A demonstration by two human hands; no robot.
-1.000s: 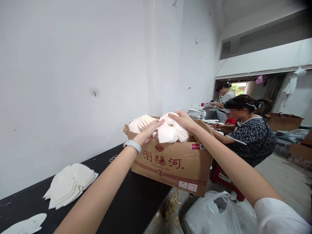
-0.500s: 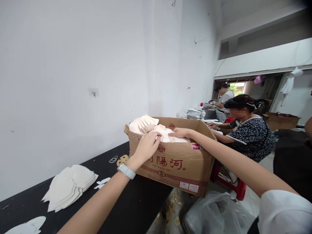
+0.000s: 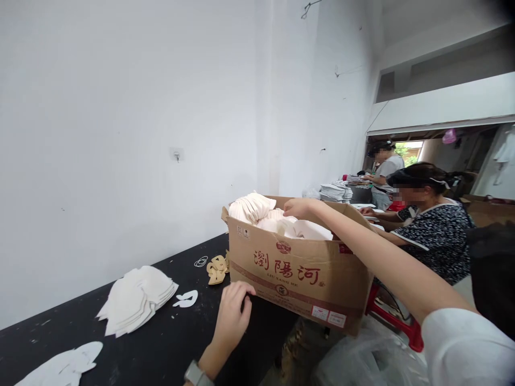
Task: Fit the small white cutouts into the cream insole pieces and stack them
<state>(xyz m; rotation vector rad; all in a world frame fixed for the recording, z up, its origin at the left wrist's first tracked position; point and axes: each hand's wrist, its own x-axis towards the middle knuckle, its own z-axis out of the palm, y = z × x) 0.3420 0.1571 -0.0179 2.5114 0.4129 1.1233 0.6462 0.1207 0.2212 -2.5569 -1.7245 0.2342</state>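
An upright cardboard box (image 3: 295, 297) with red printed characters stands at the table's corner. It is filled near its rim with bundled cream-white cut pieces (image 3: 251, 208) that look like fabric or soft sheet. Over the open top, my right hand (image 3: 301, 207) dips its bent, pressed-together fingertips among the loose white pieces (image 3: 309, 230); what they pinch, if anything, is hidden. Below the box's front left corner, my left hand (image 3: 234, 311) hovers over the table with loosely curved fingers, thumb apart, holding nothing.
On the black table (image 3: 161, 343) lie a fanned stack of cream pieces (image 3: 137, 297), more white pieces (image 3: 66, 364), tan cut-outs (image 3: 217, 269) and thin white rings (image 3: 201, 261). Plastic bags (image 3: 370, 354) lie below right. Two co-workers sit or stand beyond, one in a patterned top (image 3: 436, 236).
My left hand has left the pieces in the box and come down toward me, beside the box. My right hand has lifted slightly from the pieces. The view has turned a little left.
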